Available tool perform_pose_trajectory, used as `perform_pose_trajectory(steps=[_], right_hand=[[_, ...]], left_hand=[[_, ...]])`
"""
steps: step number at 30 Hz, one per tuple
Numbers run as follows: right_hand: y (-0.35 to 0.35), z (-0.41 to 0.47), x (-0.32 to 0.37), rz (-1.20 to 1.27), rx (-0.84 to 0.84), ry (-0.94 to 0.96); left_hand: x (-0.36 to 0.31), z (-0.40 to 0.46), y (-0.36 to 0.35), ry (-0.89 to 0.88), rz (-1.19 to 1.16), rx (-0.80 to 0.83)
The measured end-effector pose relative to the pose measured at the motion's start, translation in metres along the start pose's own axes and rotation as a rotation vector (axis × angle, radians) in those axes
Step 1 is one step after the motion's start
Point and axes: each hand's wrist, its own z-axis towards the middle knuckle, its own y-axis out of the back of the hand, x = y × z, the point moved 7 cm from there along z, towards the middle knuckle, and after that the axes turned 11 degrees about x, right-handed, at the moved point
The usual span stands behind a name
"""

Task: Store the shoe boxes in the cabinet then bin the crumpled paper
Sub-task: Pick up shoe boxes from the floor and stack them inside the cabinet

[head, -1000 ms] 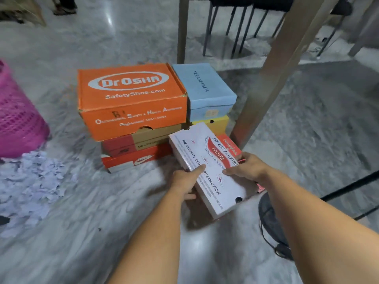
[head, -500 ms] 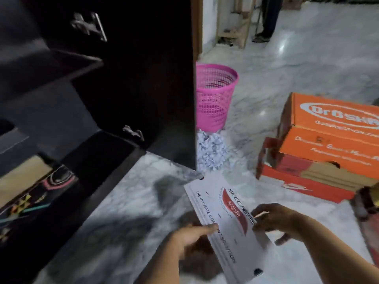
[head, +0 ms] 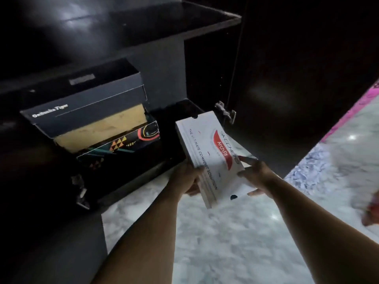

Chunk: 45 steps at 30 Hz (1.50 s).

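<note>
White Skechers box (head: 213,158) held at cabinet (head: 164,58) mouth, left hand (head: 189,178) and right hand (head: 254,175) fingers clamped on sides. Level box, slide beside stacked boxes (head: 92,117).

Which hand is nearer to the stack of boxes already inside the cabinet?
Left. The left hand grips the white shoe box on the side facing the stacked boxes in the cabinet; the right hand holds the box's far side, farther from them.
</note>
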Motion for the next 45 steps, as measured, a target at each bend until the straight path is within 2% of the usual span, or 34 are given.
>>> perform_pose_trajectory(steps=[5, 9, 14, 22, 28, 31, 34, 36, 40, 43, 45], right_hand=[[-0.006, 0.074, 0.067, 0.006, -0.164, 0.223], [-0.023, 0.112, 0.092, 0.005, -0.284, 0.378], [-0.037, 0.161, 0.094, 0.059, -0.284, 0.48], [-0.032, 0.19, 0.135, -0.075, -0.338, 0.4], [-0.036, 0.201, 0.155, -0.107, -0.232, 0.305], [-0.036, 0.187, 0.155, -0.117, -0.2, 0.322], [-0.028, 0.155, 0.133, -0.095, -0.444, 0.487], [-0.034, 0.142, 0.093, -0.14, -0.447, 0.481], [-0.029, 0.113, -0.016, -0.211, -0.383, 0.292], [-0.001, 0.088, -0.094, -0.232, -0.367, 0.109], [0.029, 0.061, -0.138, -0.201, -0.43, 0.035]], left_hand=[[-0.043, 0.05, 0.039, -0.139, -0.061, -0.176], [-0.038, 0.09, 0.063, -0.254, -0.043, -0.277], [-0.027, 0.123, 0.069, -0.324, 0.051, -0.352], [-0.063, 0.169, 0.087, -0.23, 0.072, -0.436], [-0.085, 0.17, 0.091, -0.173, 0.178, -0.462], [-0.089, 0.156, 0.087, -0.136, 0.14, -0.463], [-0.068, 0.131, 0.085, -0.11, 0.022, -0.674], [-0.038, 0.109, 0.071, -0.07, 0.05, -0.786], [0.024, 0.081, 0.001, 0.045, 0.411, -0.603], [0.047, 0.066, -0.07, 0.021, 0.535, -0.445], [0.058, 0.064, -0.126, 0.016, 0.586, -0.302]])
